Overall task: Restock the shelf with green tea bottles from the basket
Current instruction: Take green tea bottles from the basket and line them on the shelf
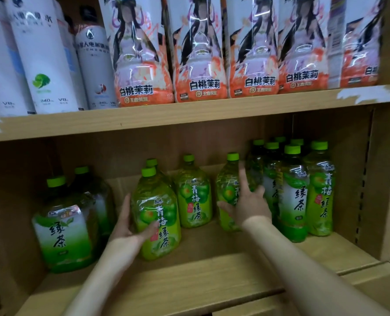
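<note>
Two bare hands reached into the lower wooden shelf. The left hand wrapped around a green-capped plastic bottle of plum green tea standing upright near the front. The right hand, fingers spread, lay against another such bottle, seemingly touching rather than gripping. A cluster of taller green tea bottles stood just right.

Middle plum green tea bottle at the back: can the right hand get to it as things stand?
Probably yes. The right hand rests on the neighbouring bottle, and the gap before the middle bottle looks free.
</note>
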The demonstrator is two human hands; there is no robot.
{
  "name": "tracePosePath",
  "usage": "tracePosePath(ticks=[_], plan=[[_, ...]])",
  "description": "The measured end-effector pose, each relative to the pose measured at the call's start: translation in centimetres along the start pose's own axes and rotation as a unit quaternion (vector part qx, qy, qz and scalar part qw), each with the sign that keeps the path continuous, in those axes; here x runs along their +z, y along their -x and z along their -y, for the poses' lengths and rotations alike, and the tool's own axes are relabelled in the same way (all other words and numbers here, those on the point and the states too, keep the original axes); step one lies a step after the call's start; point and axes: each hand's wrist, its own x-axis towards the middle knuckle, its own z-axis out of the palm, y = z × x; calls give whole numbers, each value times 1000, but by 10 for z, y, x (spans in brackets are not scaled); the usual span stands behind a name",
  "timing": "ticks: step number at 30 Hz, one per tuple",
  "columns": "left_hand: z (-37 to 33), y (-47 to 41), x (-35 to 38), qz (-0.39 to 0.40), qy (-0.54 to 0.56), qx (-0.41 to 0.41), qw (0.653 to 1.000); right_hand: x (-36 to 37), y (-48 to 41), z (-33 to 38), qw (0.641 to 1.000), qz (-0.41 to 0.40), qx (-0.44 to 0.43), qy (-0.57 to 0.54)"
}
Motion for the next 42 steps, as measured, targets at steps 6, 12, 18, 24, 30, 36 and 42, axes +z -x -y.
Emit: tracePosePath(ticks=[6,12,18,24,30,36,42], plan=[[11,-9,3,-35,-76,14,996,15,-20,5,997,8,-33,-72],[12,-23,-3,28,-6,-18,999,20,-29,7,988,19,-82,-126],[22,-28,-26,19,-43,-27,999,33,-21,28,985,61,-110,-121],[38,-28,-26,-60,-196,-3,979,35,-20,32,965,100,-100,-219],[31,-21,-14,-79,-257,-2,963,36,5,38,981,78,-81,-155],[35,-20,-11,-82,-142,3,986,54,52,86,917,154,-181,-319],[30,-22,-21,-62,-166,-36,984,57,49,85,914,113,-157,-356]])
